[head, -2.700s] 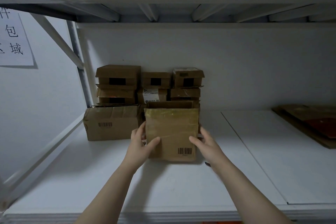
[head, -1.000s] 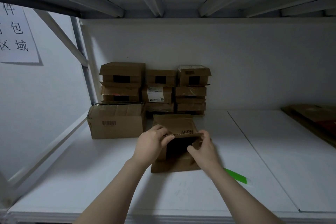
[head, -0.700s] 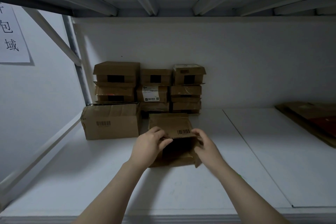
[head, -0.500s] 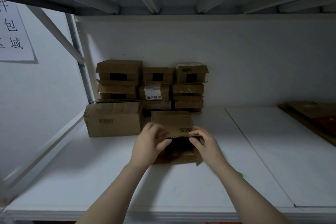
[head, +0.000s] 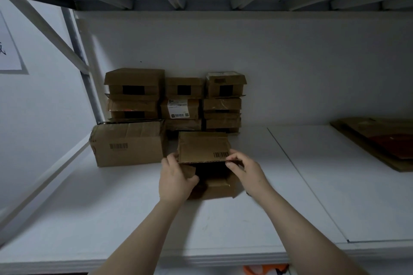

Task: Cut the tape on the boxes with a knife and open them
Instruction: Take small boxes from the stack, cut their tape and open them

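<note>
A small brown cardboard box (head: 212,187) lies on the white shelf (head: 111,219) with its opening facing me, dark inside. Its top flap (head: 202,147), printed with a barcode, is lifted and held level. My left hand (head: 175,179) grips the box's left front edge and side flap. My right hand (head: 244,168) pinches the flap's front edge at its right corner. No knife shows in this view.
A larger closed box (head: 128,143) lies to the left. Several small boxes (head: 183,100) are stacked against the back wall. Flattened cardboard (head: 380,140) lies at the far right. Something orange (head: 266,269) pokes out below the shelf's front edge.
The box was tipped from upright onto its side and its top flap was lifted. A green object seen by my right wrist one second ago is out of sight now.
</note>
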